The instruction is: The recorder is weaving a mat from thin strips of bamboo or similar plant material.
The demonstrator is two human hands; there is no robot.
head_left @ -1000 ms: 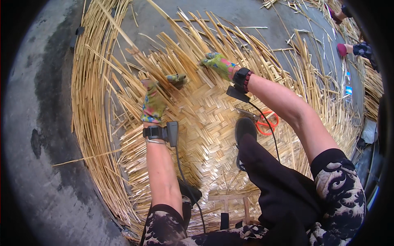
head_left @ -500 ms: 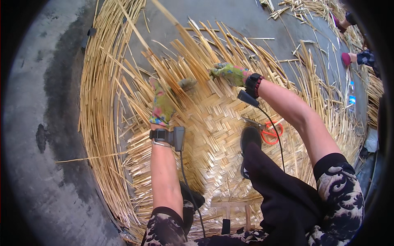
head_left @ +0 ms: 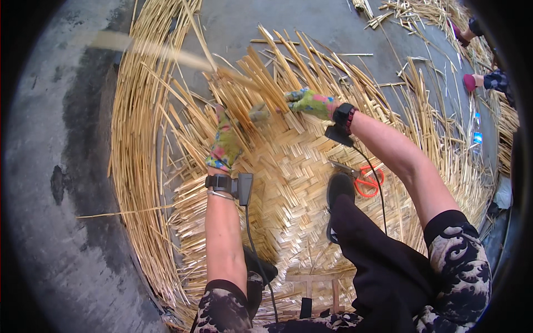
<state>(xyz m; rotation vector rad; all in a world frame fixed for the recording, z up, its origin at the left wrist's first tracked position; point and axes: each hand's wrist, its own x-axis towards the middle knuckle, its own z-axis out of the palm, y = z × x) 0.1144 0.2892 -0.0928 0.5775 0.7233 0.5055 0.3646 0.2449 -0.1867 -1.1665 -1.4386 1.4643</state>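
Observation:
A herringbone mat (head_left: 294,161) of flat straw-coloured reed strips spreads beneath me, its far edge ending in loose, unwoven strips. My left hand (head_left: 225,145), in a flowered green glove, is closed around a raised bunch of reed strips (head_left: 236,105) at that edge; its greyish fingertips show beyond the bunch. On the right side of the same bunch, my right hand (head_left: 311,104), gloved alike, has its fingers bent against the strips, partly hidden by them. One long strip (head_left: 161,53), blurred by motion, sticks out from the bunch toward the upper left.
Scissors (head_left: 367,181) with orange handles lie on the mat beside my dark shoe (head_left: 340,188). Long reeds (head_left: 136,139) are piled along the left over the grey concrete floor (head_left: 61,244). A water bottle (head_left: 477,133) and another person's foot (head_left: 470,82) are at the right.
The long strip has swung down to the left from its steeper slant. The raised strips between my hands have shifted, while both hands stay in nearly the same places.

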